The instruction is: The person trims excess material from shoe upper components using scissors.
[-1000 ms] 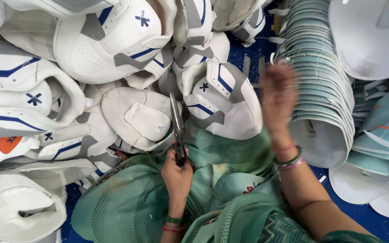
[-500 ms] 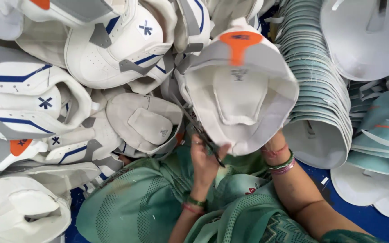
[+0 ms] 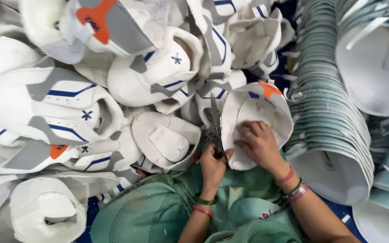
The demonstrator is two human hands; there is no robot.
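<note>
White shoe upper [image 3: 257, 123] with an orange heel patch lies inside-up in front of the person, resting partly on the green-clad lap [image 3: 158, 211] and partly on the heap. Right hand [image 3: 257, 144] lies flat on its lining, fingers spread and pressing it down; not closed around anything. Left hand [image 3: 212, 164] is closed around the handles of dark scissors [image 3: 214, 126], blades pointing away along the left edge of the upper, tips near its rim. Whether the blades are cutting cannot be told.

Progress, as a judgement: this one piece looks to be mid-trim. A large pile of similar white uppers [image 3: 91, 94] with grey and blue trim fills the left and far side; whether those are finished or waiting cannot be told. To the right stands a long nested stack of pale green and white pieces [image 3: 329, 103], neatly ordered, with more loose ones at the far right.
</note>
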